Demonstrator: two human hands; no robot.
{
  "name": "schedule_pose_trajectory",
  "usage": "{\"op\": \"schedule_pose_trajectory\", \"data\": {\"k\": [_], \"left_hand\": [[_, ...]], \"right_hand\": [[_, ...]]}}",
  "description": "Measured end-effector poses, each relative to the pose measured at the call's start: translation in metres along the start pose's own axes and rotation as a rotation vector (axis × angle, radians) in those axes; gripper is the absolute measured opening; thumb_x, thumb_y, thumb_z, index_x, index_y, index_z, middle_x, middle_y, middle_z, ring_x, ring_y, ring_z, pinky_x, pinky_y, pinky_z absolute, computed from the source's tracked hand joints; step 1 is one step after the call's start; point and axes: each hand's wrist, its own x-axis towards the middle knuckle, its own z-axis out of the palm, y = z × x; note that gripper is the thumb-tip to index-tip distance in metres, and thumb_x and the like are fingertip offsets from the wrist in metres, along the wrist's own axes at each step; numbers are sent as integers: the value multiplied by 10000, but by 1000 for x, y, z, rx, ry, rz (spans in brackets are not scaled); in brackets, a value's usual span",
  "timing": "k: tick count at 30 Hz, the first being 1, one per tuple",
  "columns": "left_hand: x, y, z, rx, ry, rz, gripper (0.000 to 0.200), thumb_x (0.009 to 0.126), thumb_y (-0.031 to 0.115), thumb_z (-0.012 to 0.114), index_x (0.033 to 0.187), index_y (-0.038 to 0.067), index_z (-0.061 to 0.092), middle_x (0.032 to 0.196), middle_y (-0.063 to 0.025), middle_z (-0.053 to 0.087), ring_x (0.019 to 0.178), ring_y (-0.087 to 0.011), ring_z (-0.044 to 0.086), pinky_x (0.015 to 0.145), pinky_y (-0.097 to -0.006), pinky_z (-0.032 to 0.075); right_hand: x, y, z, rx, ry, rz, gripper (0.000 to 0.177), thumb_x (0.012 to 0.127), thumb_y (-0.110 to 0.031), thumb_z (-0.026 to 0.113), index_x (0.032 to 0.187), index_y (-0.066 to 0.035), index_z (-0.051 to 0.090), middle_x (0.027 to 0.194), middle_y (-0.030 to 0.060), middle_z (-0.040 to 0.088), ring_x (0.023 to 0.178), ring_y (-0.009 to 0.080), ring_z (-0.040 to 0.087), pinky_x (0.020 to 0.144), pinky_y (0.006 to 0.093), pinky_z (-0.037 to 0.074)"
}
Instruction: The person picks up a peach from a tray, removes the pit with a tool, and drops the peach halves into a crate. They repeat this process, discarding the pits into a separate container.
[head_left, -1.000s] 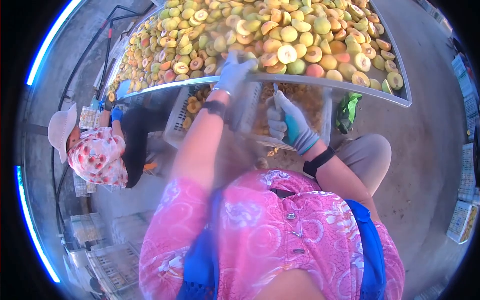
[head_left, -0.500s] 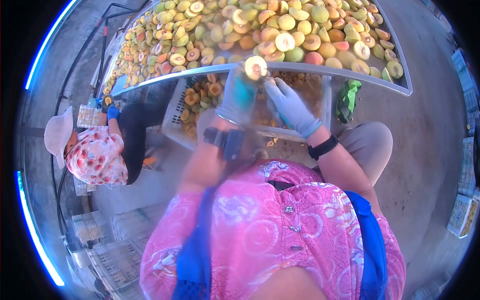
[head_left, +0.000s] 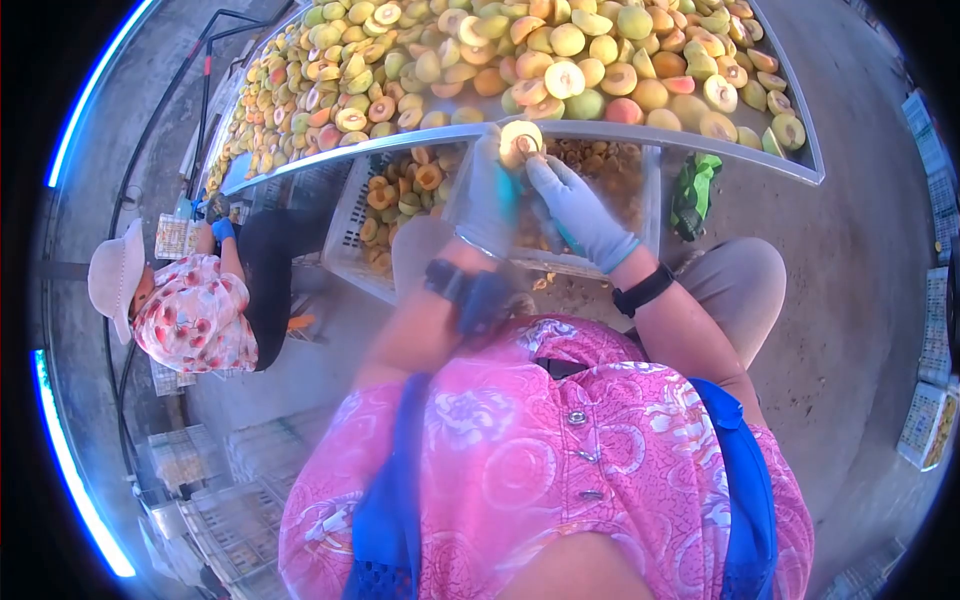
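My left hand (head_left: 489, 200), in a pale glove with a teal patch, is closed around a peach half (head_left: 520, 142) with its cut face up. A brown centre shows in that face. My right hand (head_left: 582, 210), gloved too, has its fingers pressed together at the right side of the cut face. Whatever lies in those fingers is too small to make out. Both hands are just below the metal rim (head_left: 690, 138) of a tray heaped with whole and halved peaches (head_left: 470, 75), above a white crate (head_left: 345, 235).
Peach halves (head_left: 408, 190) fill the crate's left part; small brown pieces (head_left: 600, 165) lie at its right. A green bag (head_left: 697, 195) sits on the floor beside it. At the left, a person in a hat (head_left: 195, 310) works by the tray. Crates (head_left: 925, 430) stand far right.
The peach half has shifted slightly right and down and tilted. My right fingertips have come onto its cut face. My left hand has moved a little to the right.
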Motion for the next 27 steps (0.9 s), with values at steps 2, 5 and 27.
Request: {"op": "schedule_pose_trajectory", "data": {"k": [2, 5, 27], "left_hand": [[-2, -2, 10, -13, 21, 4, 463, 1004, 441, 356, 1149, 58, 571, 1011, -84, 633, 894, -195, 609, 806, -327, 514], [-6, 3, 20, -30, 37, -1, 438, 1001, 431, 361, 1139, 67, 560, 959, -77, 617, 836, -181, 596, 745, -313, 514], [2, -10, 8, -23, 95, 8, 370, 985, 389, 420, 1155, 83, 541, 970, -68, 605, 846, -194, 599, 750, -334, 531]], "right_hand": [[0, 1, -1, -3, 5, 27, 296, 1000, -372, 476, 1047, -88, 547, 694, -22, 500, 510, 61, 437, 407, 210, 333], [-2, 0, 1, -36, 33, 47, 312, 1004, -383, 461, 1051, -86, 545, 675, -31, 488, 506, 61, 433, 405, 209, 330], [10, 22, -1, -75, 31, -54, 359, 1007, -395, 407, 980, -71, 558, 679, -11, 509, 416, 100, 398, 369, 239, 313]]}}
